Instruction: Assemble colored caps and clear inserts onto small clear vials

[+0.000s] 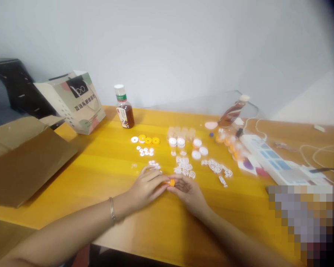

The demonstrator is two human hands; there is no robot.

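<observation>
My left hand point(150, 185) and my right hand point(187, 189) meet over the front middle of the table. Between their fingertips is a small orange plastic piece point(172, 182), gripped from both sides and partly covered by the fingers. Just beyond the hands lie white cut-out plastic pieces point(183, 166) in a loose pile and several small white discs point(153, 164). Farther back sit yellow rings point(148, 140), white round caps point(180, 142) and a cluster of clear cups point(181, 132). More white cut-outs point(215, 165) are spread to the right.
An open cardboard box point(25, 159) and a paper bag point(80, 107) stand at the left. A bottle of brown liquid point(125, 111) is at the back; another bottle point(231, 112) leans at the right. A white power strip point(272, 159) with cables lies right, near orange-and-clear pieces point(231, 146).
</observation>
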